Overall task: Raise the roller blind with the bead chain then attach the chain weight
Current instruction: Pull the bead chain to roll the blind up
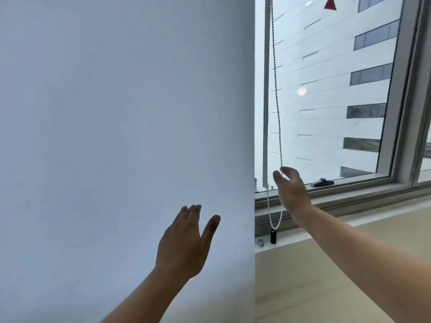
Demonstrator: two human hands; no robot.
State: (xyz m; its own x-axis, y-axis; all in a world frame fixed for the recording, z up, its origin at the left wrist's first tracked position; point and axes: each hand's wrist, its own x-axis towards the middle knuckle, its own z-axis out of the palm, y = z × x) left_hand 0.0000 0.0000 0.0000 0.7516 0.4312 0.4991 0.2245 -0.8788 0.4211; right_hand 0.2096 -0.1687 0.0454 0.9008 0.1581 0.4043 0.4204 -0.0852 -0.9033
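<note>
A pale grey roller blind (121, 127) hangs fully down and fills the left half of the view. To its right a white bead chain (276, 89) hangs in a loop in front of the window glass, its bottom end just above a black chain weight (273, 236) that stands on the sill. My right hand (291, 192) is at the chain's right strand, fingers and thumb spread on either side of it, not closed round it. In front of the blind's lower part, my left hand (186, 241) is raised with straight fingers and holds nothing.
A small silver cylinder (260, 242) stands on the light wooden sill (326, 276) beside the weight. A dark object (322, 182) lies on the ledge outside the glass. The grey window frame (401, 113) runs up at the right. A red triangle (330, 3) marks the pane.
</note>
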